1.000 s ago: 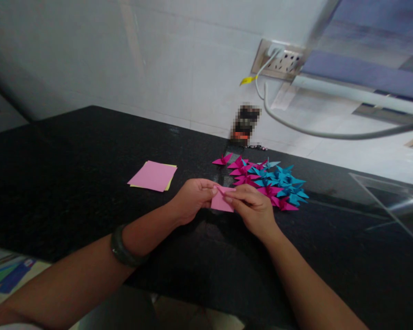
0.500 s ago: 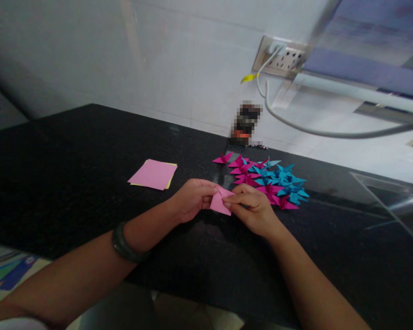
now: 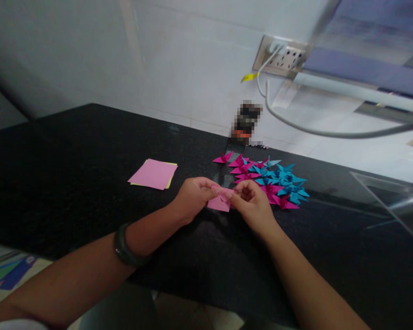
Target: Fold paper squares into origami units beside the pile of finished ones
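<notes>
Left hand [image 3: 192, 197] and right hand [image 3: 253, 206], fingertips closed on a pink paper [image 3: 219, 204] low over the counter [image 3: 89, 183] beside folded pieces [image 3: 275, 181], where a clean crease likely needs edges matched before pressing.

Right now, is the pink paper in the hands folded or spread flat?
Partly folded: left hand and right hand pinch the pink paper at its creased top; the rest is flat.

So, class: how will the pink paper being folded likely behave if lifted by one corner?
The pink paper looks thin, so probably very light and floppy. Its folds, pinched between left hand and right hand, likely stiffen it a little.
</notes>
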`<state>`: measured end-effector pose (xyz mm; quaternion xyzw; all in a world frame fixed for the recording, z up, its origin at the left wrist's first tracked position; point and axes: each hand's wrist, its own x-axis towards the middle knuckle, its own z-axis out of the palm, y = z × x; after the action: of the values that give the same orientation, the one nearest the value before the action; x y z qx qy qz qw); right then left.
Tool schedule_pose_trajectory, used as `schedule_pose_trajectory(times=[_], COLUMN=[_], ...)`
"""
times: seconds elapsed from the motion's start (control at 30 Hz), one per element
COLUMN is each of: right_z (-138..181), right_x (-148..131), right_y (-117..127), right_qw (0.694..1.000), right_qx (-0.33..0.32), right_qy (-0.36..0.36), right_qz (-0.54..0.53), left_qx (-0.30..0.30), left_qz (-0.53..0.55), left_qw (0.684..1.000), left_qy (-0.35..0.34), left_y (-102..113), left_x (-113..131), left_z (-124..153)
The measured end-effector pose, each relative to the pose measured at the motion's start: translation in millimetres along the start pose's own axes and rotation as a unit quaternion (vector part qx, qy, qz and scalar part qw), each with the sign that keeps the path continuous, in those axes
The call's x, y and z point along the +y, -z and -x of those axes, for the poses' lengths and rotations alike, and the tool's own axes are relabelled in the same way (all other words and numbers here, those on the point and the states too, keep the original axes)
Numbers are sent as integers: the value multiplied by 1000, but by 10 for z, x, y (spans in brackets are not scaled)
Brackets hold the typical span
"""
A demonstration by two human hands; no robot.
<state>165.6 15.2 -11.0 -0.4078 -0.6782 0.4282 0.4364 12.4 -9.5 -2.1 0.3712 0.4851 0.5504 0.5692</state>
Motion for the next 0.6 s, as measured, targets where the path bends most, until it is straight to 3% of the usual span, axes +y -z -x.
schedule_pose_trajectory(times=[0.13,0.27,0.43,0.6], right_z=[5,19,21,18], right_x=[-32,-61,-50,-92], right_y=[-27,-24,6,-8], right_qw=[994,992,988,992], right_qx=[-69,-87,-95,-108], right_qy=[-83,-81,-29,-66], right_qz=[17,45,115,23], left_qx=[0,1,16,25], left_qz=[-12,-23,-26,10], left_qw=[1000,999,999,1000], left_qy=[-26,-37,-32,-16], left_y=[-1,-15,-19,-15], left_x=[-3,-2,8,15], left_z=[9,24,20,7])
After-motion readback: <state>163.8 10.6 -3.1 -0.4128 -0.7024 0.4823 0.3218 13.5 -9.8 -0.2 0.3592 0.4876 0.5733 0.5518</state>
